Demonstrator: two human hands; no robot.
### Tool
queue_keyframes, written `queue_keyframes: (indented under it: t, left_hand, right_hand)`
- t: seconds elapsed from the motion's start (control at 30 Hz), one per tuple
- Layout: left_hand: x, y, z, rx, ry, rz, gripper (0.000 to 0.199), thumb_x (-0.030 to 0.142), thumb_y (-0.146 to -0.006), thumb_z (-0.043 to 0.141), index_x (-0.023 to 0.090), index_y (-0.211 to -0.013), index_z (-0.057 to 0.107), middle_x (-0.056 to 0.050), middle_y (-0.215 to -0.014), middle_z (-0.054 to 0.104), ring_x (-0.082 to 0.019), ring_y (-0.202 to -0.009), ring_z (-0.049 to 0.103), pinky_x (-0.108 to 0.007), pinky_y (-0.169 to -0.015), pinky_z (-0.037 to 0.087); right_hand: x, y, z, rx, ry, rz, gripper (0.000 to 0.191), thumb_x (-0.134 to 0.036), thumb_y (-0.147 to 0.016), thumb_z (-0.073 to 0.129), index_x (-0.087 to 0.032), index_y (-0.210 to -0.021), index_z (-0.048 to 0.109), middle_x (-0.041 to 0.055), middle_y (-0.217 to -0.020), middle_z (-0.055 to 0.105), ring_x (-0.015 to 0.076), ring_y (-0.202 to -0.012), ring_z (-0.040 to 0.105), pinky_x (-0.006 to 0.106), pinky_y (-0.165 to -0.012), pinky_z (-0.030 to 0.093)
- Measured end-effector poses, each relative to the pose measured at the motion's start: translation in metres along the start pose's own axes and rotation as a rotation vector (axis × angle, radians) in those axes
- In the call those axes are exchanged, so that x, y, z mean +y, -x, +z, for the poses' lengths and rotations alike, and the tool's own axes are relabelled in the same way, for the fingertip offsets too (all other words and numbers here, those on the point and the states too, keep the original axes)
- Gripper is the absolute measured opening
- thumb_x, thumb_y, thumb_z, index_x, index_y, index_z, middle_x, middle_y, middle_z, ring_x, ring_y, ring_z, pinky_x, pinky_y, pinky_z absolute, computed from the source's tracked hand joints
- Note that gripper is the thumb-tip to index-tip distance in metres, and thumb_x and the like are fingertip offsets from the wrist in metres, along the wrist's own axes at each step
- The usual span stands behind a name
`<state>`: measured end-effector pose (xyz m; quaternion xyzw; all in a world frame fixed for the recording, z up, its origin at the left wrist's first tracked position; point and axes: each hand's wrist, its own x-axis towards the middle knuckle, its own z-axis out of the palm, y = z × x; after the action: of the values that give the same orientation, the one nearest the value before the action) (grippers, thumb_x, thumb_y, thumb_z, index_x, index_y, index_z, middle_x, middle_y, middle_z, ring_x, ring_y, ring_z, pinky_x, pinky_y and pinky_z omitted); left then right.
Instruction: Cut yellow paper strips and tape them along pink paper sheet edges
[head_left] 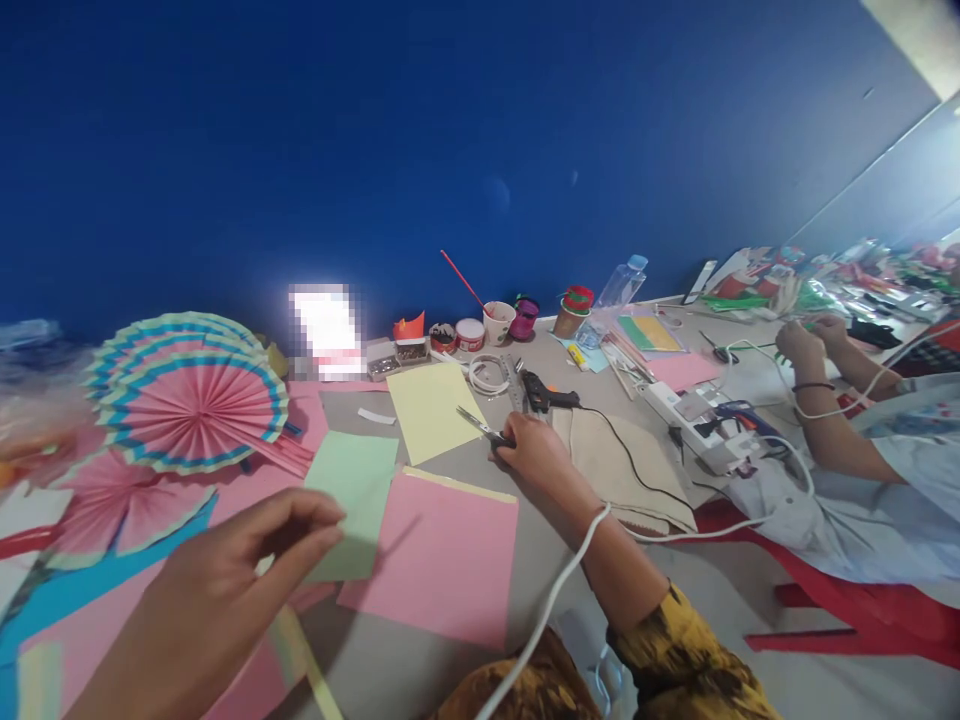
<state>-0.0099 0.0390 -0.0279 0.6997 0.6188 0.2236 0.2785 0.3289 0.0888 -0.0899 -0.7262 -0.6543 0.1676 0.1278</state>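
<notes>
My right hand (536, 450) is closed around the dark handles of a pair of scissors (474, 420). Their blades point left, over the edge of a pale yellow sheet (429, 408). My left hand (217, 590) hovers at the lower left, fingers curved and a small gap between thumb and fingertips, with nothing visible in it. Beside its fingertips lies a light green sheet (356, 475). A pink sheet (450, 555) with a yellow strip along its top edge lies between my hands. Under my left wrist are more pink sheets and a narrow yellow strip (319, 675).
Pleated pink-and-blue paper fans (195, 410) stand at left. A glue gun (544, 392), folded beige cloth (615, 470), power strip (701, 430), paper cup (499, 323) and plastic bottle (622, 285) lie rightward. A white cable (559, 600) crosses my right forearm. Another person's hands (810, 345) work at right.
</notes>
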Motion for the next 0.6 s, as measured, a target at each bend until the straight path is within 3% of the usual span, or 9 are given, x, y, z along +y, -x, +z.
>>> queue_keyframes:
  t: [0.07,0.17,0.27,0.4,0.6]
  left_hand:
    - [0.015,-0.03,0.011,-0.101,0.088,-0.034,0.038,0.064,-0.081,0.063,0.027,-0.087,0.073,0.002,-0.08,0.075,-0.022,-0.074,0.068,-0.028,-0.066,0.051]
    - [0.026,-0.077,0.043,-0.082,0.128,-0.048,0.026,0.048,-0.072,0.06,0.023,-0.075,0.07,-0.001,-0.072,0.072,-0.023,-0.072,0.065,-0.03,-0.065,0.047]
    - [0.023,-0.108,0.075,-0.087,0.116,-0.043,0.019,0.04,-0.068,0.057,0.023,-0.067,0.064,-0.002,-0.065,0.069,-0.022,-0.066,0.063,-0.031,-0.063,0.044]
    - [0.013,-0.119,0.091,-0.069,0.083,-0.061,0.013,0.035,-0.069,0.056,0.024,-0.068,0.063,-0.001,-0.061,0.068,-0.023,-0.064,0.063,-0.032,-0.061,0.041]
    - [0.018,-0.11,0.079,-0.088,0.116,-0.048,0.011,0.032,-0.067,0.06,0.024,-0.065,0.067,-0.001,-0.066,0.073,-0.024,-0.069,0.066,-0.033,-0.065,0.043]
  right_hand:
    - [-0.001,0.0,-0.004,0.013,-0.036,0.01,0.017,-0.023,-0.083,0.08,-0.018,-0.093,0.066,0.0032,-0.087,0.072,0.0168,-0.076,0.057,0.028,-0.064,0.026]
    - [-0.003,0.002,-0.012,0.074,-0.053,-0.004,0.015,-0.026,-0.087,0.078,-0.019,-0.092,0.066,0.0025,-0.087,0.072,0.017,-0.078,0.058,0.028,-0.064,0.027]
    - [-0.009,0.005,-0.016,0.079,-0.028,-0.089,0.012,-0.026,-0.09,0.075,-0.02,-0.097,0.067,0.0032,-0.094,0.073,0.0177,-0.083,0.062,0.027,-0.067,0.03]
    - [-0.023,0.002,-0.01,-0.041,0.107,-0.236,0.018,-0.032,-0.094,0.072,-0.021,-0.108,0.068,0.0053,-0.106,0.074,0.0192,-0.087,0.065,0.029,-0.068,0.031]
    - [-0.034,-0.018,-0.006,-0.214,0.216,-0.341,0.016,-0.03,-0.094,0.073,-0.02,-0.106,0.071,0.0081,-0.108,0.073,0.021,-0.089,0.065,0.031,-0.066,0.029]
